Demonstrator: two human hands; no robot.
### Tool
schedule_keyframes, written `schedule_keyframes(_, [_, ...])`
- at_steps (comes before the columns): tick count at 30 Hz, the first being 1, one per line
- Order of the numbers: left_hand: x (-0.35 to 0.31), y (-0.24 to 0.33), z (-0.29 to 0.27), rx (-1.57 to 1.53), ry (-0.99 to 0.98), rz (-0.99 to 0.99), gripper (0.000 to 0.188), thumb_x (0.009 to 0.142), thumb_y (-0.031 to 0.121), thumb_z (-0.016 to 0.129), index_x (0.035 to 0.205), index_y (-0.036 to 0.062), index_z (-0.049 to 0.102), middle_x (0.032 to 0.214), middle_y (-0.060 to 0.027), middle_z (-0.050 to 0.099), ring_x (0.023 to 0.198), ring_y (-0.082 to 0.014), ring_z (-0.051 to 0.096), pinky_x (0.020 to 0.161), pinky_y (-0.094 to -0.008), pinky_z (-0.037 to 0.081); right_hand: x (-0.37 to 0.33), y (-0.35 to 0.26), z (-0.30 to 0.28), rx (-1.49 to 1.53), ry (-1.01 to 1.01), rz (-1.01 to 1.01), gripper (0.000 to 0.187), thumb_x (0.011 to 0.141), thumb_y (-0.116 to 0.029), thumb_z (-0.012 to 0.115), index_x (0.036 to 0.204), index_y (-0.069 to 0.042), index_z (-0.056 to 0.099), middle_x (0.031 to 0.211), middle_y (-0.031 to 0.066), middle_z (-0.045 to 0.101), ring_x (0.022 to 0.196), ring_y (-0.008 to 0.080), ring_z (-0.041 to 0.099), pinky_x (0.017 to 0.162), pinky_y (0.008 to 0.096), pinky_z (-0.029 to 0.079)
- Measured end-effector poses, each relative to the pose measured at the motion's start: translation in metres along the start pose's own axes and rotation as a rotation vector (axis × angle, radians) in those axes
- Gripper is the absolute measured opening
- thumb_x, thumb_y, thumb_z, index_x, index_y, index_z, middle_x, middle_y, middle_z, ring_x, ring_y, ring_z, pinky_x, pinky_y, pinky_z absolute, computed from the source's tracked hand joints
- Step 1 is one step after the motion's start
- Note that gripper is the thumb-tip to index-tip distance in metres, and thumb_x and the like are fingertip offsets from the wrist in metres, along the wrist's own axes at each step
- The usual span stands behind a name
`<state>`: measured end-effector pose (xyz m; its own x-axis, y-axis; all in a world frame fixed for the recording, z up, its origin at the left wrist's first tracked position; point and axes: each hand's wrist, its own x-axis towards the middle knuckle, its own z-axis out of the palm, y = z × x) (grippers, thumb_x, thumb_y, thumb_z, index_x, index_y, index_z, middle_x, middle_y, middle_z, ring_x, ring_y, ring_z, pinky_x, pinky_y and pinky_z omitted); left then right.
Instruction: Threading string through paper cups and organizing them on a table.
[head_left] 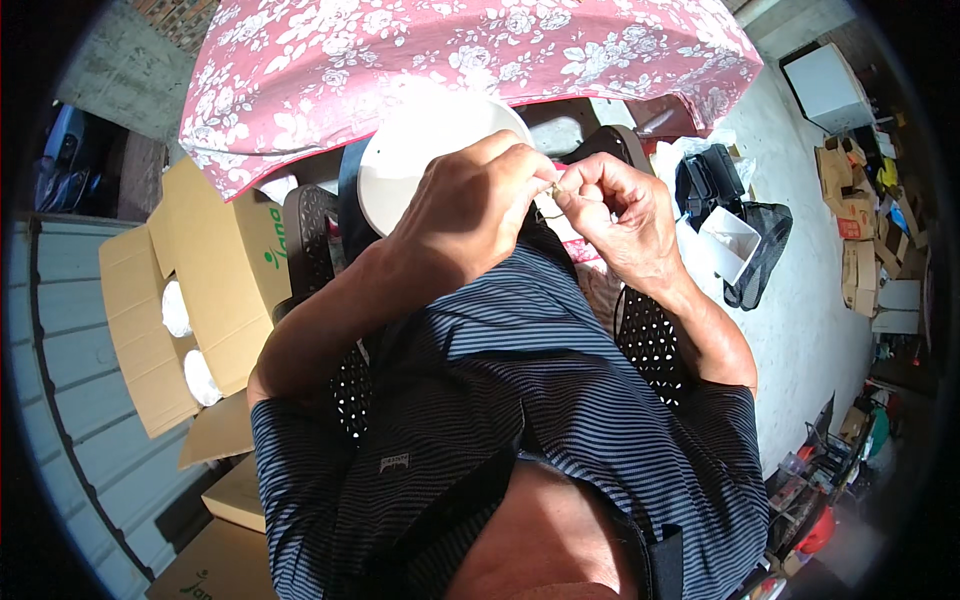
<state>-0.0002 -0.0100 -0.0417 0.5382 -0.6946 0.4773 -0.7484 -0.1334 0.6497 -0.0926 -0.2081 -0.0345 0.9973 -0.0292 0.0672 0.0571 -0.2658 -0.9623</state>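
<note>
Pink floral cloth [440, 45], white bowl [410, 150]

Straight ahead it's the tablecloth [470, 50], the basin [390, 178] at its near edge; left hand [475, 205] across the basin's right side, right hand [632, 222] farther right, small piece [556, 188] between the two; carton [215, 275] out left, tub [730, 245] off right.

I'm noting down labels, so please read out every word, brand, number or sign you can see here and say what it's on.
I won't copy wording, but here's where it stands.
Open cardboard box at left: green lettering.
Lower cardboard box: more green lettering near the lower edge.
Striped shirt: pale chest label, too small to read.
Cartons at far right: any print too small to read.
</note>
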Motion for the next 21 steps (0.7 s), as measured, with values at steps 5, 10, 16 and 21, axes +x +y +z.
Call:
schedule_keyframes(5, [0.002, -0.007, -0.003, -0.304, -0.17, -0.287, 0.01, 0.099, 0.004, 0.063, 0.103, -0.0034, 0.068, 0.096, -0.0091, 0.069, 0.084, -0.0147, 0.066, 0.076, -0.0326, 0.053, 0.003, 0.003, -0.001, -0.025, 0.021, -0.045, 0.008, 0.094, -0.002, 0.066, 0.099, 0.003, 0.068, 0.079, -0.005, 0.059, 0.071, 0.0008, 0.048, 0.065, 0.0195, 0.042])
schedule_keyframes(10, [0.008, -0.021, -0.01, -0.812, -0.363, -0.504, 0.018, 0.102, 0.014, 0.064, 0.1, -0.0037, 0.068, 0.078, 0.0008, 0.06, 0.07, -0.0062, 0.055, 0.063, -0.0225, 0.044, 0.002, 0.009, 0.003, 0.046, 0.043, -0.029, 0.008, 0.093, -0.001, 0.068, 0.1, 0.002, 0.066, 0.075, -0.0071, 0.051, 0.068, 0.0008, 0.042, 0.063, 0.0213, 0.041])
schedule_keyframes(16, [0.008, -0.024, -0.013, -0.868, -0.404, -0.704, 0.022, 0.102, 0.016, 0.064, 0.107, -0.005, 0.067, 0.086, -0.0017, 0.063, 0.077, -0.0071, 0.057, 0.069, -0.0211, 0.046, 0.002, 0.009, 0.004, -0.16, 0.021, -0.161, 0.015, 0.09, -0.001, 0.074, 0.103, 0.001, 0.067, 0.073, -0.0056, 0.05, 0.067, 0.0026, 0.044, 0.061, 0.0217, 0.041])
schedule_keyframes(21, [0.003, -0.03, -0.007, -0.899, -0.323, -0.616, 0.023, 0.101, 0.01, 0.065, 0.115, -0.0074, 0.067, 0.103, -0.0098, 0.071, 0.095, -0.0129, 0.067, 0.086, -0.0252, 0.053, 0.002, 0.006, 0.003, -0.233, 0.05, -0.234, 0.026, 0.084, -0.007, 0.085, 0.103, 0.0, 0.068, 0.072, -0.0015, 0.054, 0.064, 0.0059, 0.048, 0.057, 0.024, 0.042])
